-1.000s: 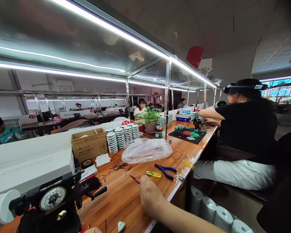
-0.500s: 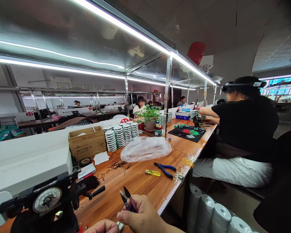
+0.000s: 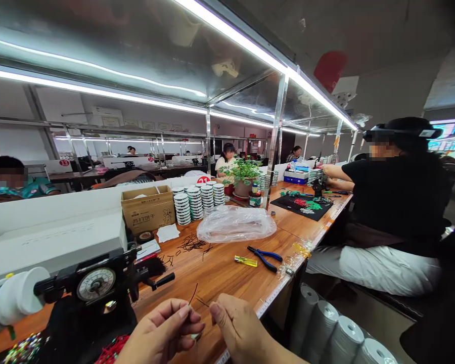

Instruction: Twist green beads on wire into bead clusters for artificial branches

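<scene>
My left hand [image 3: 165, 328] is closed in a pinch on a thin dark cord [image 3: 193, 293], whose end sticks up above the fingertips. Close by on the right, my right hand [image 3: 238, 323] pinches a thin dark strand [image 3: 202, 302] that points toward the left hand. Whether both are one cord, I cannot tell. A small pale piece [image 3: 196, 335] shows under the left fingers, too little to name. No thread snips are visible. Beyond the hands lie blue-handled pliers [image 3: 267, 258] and a yellow lighter [image 3: 245, 261].
At left stands a black device with a dial [image 3: 96, 284], near red cords [image 3: 111, 350]. Farther back are dark cord scraps [image 3: 191, 244], a clear plastic bag [image 3: 235, 225], stacked spools [image 3: 182, 207] and a cardboard box [image 3: 147, 210]. A co-worker [image 3: 398, 197] sits at right, behind white rolls [image 3: 326, 318].
The thread snips held in my right hand have gone out of sight, and that hand now pinches a strand. My left hand has risen into fuller view. The camera view has shifted left.
</scene>
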Available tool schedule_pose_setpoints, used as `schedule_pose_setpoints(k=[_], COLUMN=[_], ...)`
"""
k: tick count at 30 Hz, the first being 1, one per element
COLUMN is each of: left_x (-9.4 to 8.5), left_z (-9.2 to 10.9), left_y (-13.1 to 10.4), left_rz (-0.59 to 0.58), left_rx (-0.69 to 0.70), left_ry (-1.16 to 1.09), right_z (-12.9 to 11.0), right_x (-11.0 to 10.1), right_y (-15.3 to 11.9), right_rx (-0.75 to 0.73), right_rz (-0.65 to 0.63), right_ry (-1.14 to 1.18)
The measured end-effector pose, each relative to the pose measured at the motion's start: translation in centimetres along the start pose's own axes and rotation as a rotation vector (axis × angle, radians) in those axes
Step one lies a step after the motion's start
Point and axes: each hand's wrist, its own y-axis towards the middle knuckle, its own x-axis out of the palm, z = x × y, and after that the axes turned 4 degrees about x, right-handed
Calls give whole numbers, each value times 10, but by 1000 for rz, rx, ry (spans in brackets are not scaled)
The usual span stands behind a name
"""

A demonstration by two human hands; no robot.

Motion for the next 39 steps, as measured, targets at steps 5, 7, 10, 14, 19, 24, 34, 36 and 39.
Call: schedule_pose_setpoints(k=[5, 7, 10, 14, 19, 24, 34, 36, 39], left_x=[4, 2, 2, 5, 7, 7, 6, 2, -6], left_z=[-1, -2, -3, -5, -11, -20, -26, -26, -25], left_y=[-2, 1, 3, 2, 12, 32, 36, 33, 25], left_rz=[-31, -48, -67, -86, -63, -57, 35, 35, 36], left_rx=[48, 53, 74, 84, 35, 6, 0, 7, 19], left_ry=[38, 65, 98, 128, 128, 107, 285, 317, 331], right_z=[-6, -7, -9, -9, -2, 14, 35, 35, 44], right_x=[0, 0, 1, 3, 4, 1, 0, -4, -24], right_y=[-3, -3, -3, -4, -3, -4, 44, 50, 47], right_rx=[-15, -34, -41, -51, -52, 27, 241, 215, 219], right_rz=[30, 38, 45, 68, 90, 128, 45, 43, 77], right_ry=[-106, -121, -150, -177, -264, -345, -774, -786, -836])
